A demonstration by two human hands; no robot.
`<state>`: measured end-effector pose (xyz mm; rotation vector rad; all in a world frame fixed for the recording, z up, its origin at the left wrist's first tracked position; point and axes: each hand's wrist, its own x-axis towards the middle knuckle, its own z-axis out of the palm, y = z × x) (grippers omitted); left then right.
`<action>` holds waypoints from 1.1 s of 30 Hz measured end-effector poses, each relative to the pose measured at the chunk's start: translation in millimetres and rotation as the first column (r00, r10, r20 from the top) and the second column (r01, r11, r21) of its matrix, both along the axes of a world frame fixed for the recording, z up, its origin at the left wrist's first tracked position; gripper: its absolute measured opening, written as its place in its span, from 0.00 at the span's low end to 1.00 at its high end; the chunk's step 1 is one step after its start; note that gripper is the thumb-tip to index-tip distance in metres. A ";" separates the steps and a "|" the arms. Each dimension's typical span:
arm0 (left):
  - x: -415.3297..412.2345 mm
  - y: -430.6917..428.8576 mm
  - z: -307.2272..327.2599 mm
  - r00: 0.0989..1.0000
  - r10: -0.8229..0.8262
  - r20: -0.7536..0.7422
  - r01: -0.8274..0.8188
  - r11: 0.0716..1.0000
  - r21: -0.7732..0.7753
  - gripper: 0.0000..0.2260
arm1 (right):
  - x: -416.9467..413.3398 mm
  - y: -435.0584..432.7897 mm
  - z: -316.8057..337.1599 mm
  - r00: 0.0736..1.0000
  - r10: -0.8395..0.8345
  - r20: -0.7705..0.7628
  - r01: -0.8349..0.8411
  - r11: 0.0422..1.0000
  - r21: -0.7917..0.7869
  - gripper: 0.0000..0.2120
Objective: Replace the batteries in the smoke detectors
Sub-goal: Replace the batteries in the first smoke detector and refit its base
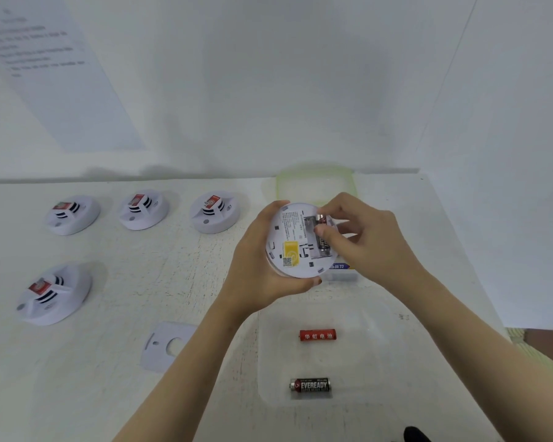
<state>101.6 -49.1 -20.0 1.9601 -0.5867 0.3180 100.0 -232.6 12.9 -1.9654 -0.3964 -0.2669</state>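
My left hand (256, 266) grips a white round smoke detector (292, 247) from its left side, back face up, above the table. Its battery bay holds a black battery (322, 242). My right hand (361, 240) reaches in from the right, thumb and fingers pinching that battery in the bay. A red battery (317, 335) and a black Eveready battery (310, 385) lie in a clear shallow tray (374, 352) below my hands.
Several other white smoke detectors stand at the left: (72, 213), (143, 209), (215, 212), (55, 293). A white mounting plate (165, 346) lies near my left forearm. A green-rimmed clear box (315, 183) sits behind the hands against the wall.
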 end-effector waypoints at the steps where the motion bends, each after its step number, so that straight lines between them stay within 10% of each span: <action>1: -1.0 -0.5 0.0 1.000 0.002 0.005 -0.002 1.000 -0.003 0.38 | -0.6 0.2 -1.0 1.000 0.001 0.000 -0.001 1.000 0.008 0.05; 15: -9.2 -5.8 5.7 0.998 -0.031 0.054 0.033 0.999 -0.039 0.36 | 2.5 -7.7 -8.4 0.989 0.039 0.143 -0.028 0.997 -0.073 0.06; 26: -3.2 -3.8 0.1 0.998 -0.030 0.052 0.029 0.999 0.016 0.41 | 0.9 0.8 -3.1 0.964 0.010 -0.266 0.116 0.884 0.453 0.08; 33: -1.2 1.1 1.1 0.998 -0.022 0.058 0.018 0.997 0.073 0.43 | -0.5 6.8 2.2 0.887 0.077 -0.455 0.199 0.825 0.528 0.09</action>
